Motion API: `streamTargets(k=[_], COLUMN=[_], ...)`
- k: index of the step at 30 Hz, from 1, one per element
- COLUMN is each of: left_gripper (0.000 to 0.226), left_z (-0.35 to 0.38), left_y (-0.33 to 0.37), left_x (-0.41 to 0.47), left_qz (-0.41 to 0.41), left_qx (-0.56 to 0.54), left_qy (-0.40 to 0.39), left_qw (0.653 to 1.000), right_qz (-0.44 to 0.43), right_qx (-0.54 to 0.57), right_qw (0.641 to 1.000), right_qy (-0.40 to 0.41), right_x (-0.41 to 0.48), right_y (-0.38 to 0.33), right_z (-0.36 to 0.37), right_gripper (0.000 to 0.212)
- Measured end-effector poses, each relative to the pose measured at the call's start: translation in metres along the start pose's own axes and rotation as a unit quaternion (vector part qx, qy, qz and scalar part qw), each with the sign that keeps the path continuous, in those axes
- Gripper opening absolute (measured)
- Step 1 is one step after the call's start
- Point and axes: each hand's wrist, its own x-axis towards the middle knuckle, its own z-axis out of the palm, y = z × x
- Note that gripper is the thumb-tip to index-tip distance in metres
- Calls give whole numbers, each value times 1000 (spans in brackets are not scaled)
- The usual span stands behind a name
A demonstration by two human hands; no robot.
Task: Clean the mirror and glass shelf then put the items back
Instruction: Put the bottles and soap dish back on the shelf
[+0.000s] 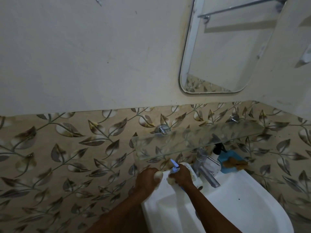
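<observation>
Grip: right hand [182, 174] closed round a white pump bottle with a blue nozzle [174, 165]; left hand [148, 178] curled on a small pale item, unclear what, at the sink's far left rim.
Glass shelf [198, 140]: clear, bare, just above the hands, over the white ceramic sink [244, 199].
Mirror [223, 52]: far right, on the wall above the shelf.
Waiting items: black-pump bottle [217, 158] and blue holder [230, 158] right of the chrome tap [205, 169].
Step, likely: lifting the bottle back onto the shelf.
Doing it well: keep it upright, clear the shelf's near edge, set it well back from the lip.

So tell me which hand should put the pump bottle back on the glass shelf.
Right hand: it already grips the pump bottle directly below the glass shelf. The left hand is closed on a small pale object at the sink rim.
</observation>
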Motion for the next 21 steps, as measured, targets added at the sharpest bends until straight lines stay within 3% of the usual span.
streamTargets(k=[1,3,5,7,11,13,17,21], left_gripper=[96,48,32,30,31,29,28,26], left_z=[-5,-19,-32,-44,-67,-86,-136,-163], left_y=[6,25,43,63,99,117,142,141], left_x=[-4,-14,-25,-39,-60,-62,-46,-16], left_qz=[12,35,58,87,154,176,159,137], left_qx=[-11,-21,-37,-48,-63,-75,-115,-38], left_qy=[-6,-7,-10,-20,-41,-33,-3,31], left_qw=[1000,999,998,995,985,981,981,989], right_qz=[4,12,0,-4,-21,16,9,-1], right_qx=[-4,-2,8,33,35,35,46,32], right_qw=[1000,1000,1000,999,998,999,998,998], right_qy=[-2,-2,8,20,51,28,42,55], right_x=[3,8,-2,-8,-21,-28,-32,-40], right_y=[5,14,6,4,8,5,7,3], right_z=[3,6,2,-2,-18,-32,-58,-72], right_gripper=[36,24,19,4,29,17,10,18])
